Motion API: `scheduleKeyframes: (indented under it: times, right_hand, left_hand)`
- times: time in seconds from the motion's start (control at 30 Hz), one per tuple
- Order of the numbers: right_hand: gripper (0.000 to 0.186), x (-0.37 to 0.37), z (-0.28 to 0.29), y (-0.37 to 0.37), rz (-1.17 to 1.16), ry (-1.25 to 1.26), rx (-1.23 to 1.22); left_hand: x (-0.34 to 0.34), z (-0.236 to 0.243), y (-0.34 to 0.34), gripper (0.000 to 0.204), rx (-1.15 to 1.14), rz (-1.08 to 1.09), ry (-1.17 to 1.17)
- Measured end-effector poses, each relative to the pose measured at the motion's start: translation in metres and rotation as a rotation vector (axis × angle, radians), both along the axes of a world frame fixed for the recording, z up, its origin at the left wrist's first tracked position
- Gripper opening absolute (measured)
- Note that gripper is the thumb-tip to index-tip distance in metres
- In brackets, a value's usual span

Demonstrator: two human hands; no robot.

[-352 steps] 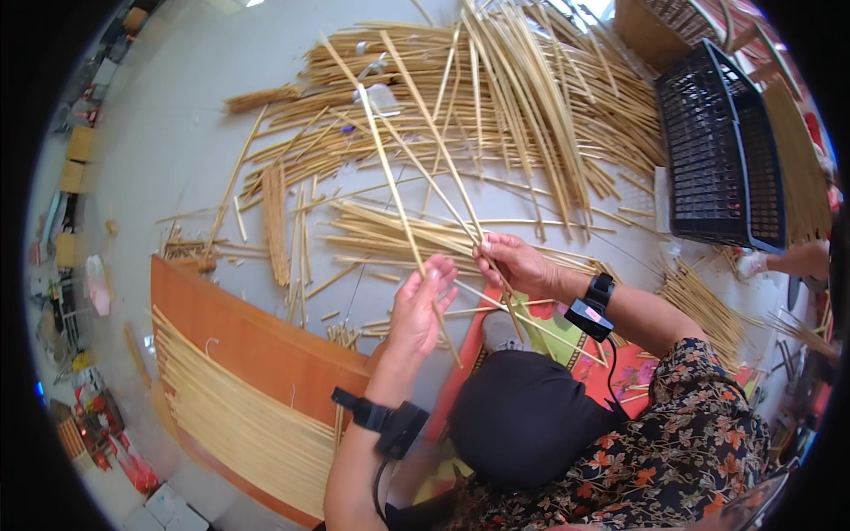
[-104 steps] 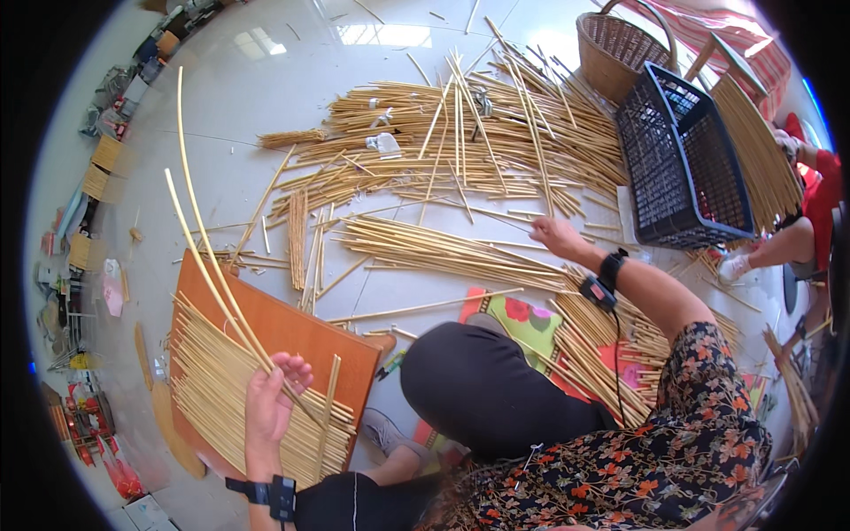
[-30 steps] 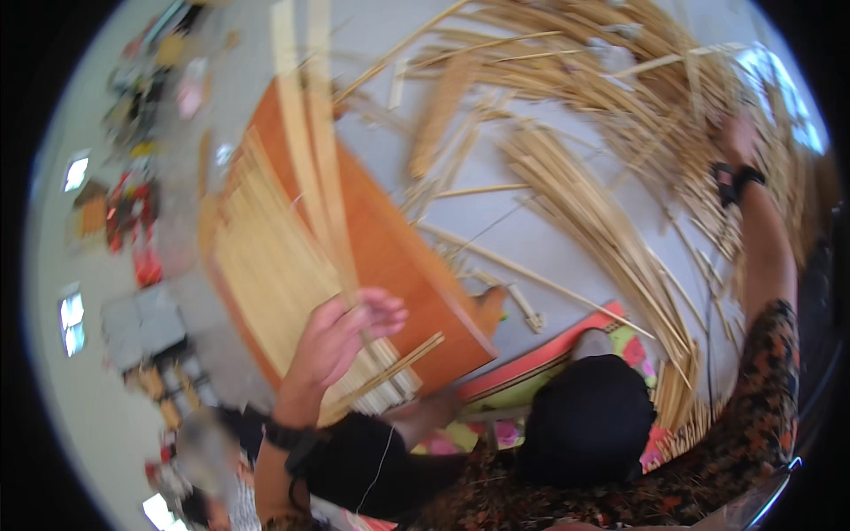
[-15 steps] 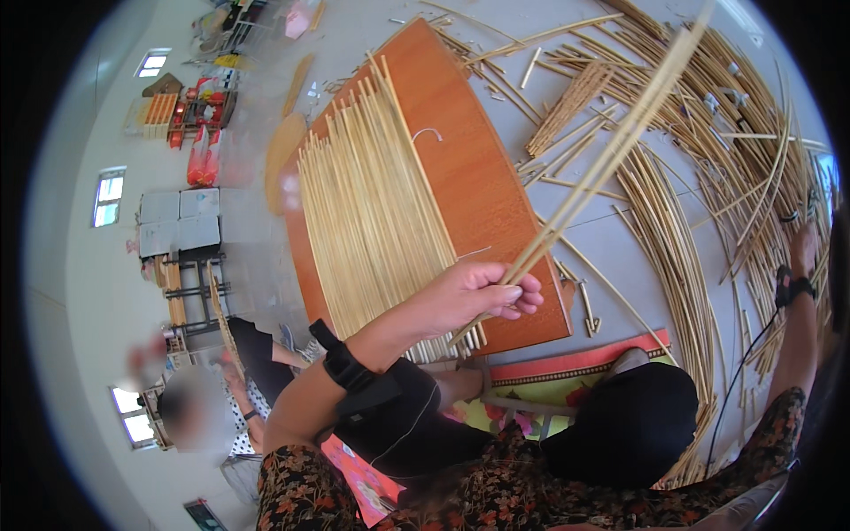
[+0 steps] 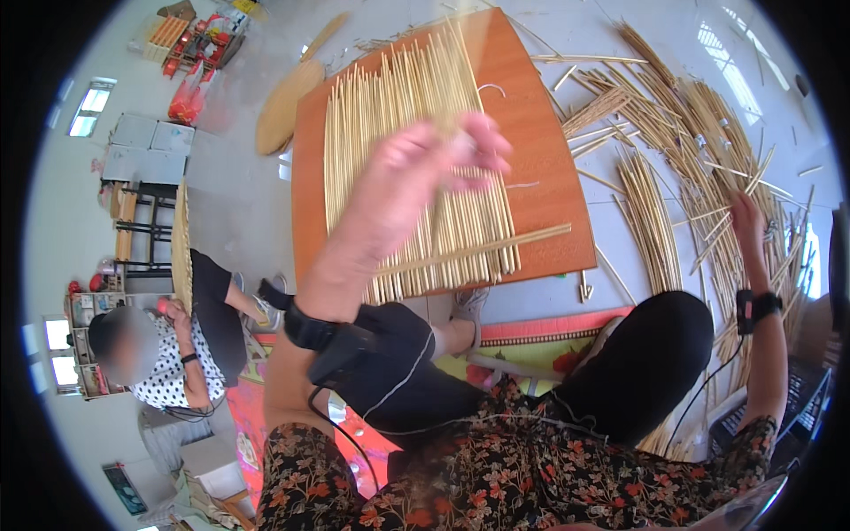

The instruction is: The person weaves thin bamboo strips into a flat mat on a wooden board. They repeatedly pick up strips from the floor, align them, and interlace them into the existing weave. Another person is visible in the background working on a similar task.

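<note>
Over the middle of the row of straw-coloured stalks (image 5: 363, 159), my left hand (image 5: 438, 164) is blurred by motion. Its fingers look closed on a few thin stalks (image 5: 467, 53), which streak upward past the row's far end. The row lies side by side on a brown wooden board (image 5: 553, 173). One loose stalk (image 5: 478, 249) rests slantwise across the near end of the row. Far to the right, my right hand (image 5: 748, 219) reaches down at the heap of stalks (image 5: 699, 146) on the floor; its fingers are too small and covered to read.
A separate bundle of stalks (image 5: 651, 217) lies between the board and the heap. White cord ends (image 5: 491, 88) stick out beside the row. On the left another person (image 5: 181, 350) sits near a flat woven piece (image 5: 181, 243). A patterned red and green mat (image 5: 567, 327) lies under my legs.
My left hand has swung up and left over the row with its stalks, now blurred. A loose stalk now lies across the row's near end. The whole view has shifted.
</note>
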State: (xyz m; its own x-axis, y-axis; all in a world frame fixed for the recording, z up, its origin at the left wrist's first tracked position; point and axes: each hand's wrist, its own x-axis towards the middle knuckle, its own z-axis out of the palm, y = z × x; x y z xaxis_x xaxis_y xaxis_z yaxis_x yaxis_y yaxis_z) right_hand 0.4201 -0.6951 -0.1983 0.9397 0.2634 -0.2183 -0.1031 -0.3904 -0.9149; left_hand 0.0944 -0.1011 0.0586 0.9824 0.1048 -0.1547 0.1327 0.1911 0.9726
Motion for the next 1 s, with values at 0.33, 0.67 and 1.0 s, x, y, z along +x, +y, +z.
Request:
scheduleKeyframes:
  times: [0.33,0.67,1.0]
  right_hand:
    - [0.022,-0.144,0.167,0.379,1.102,-0.284,-0.382]
    - [0.019,-0.209,0.086,0.477,1.264,-0.319,-0.327]
    - [0.023,-0.237,0.065,0.516,1.356,-0.379,-0.345]
  left_hand:
    - [-0.154,-0.013,0.084,0.034,-0.051,0.697,-0.241]
    - [-0.190,-0.024,0.130,0.041,-0.115,0.779,-0.259]
    - [-0.196,-0.036,0.155,0.035,-0.259,0.725,-0.298]
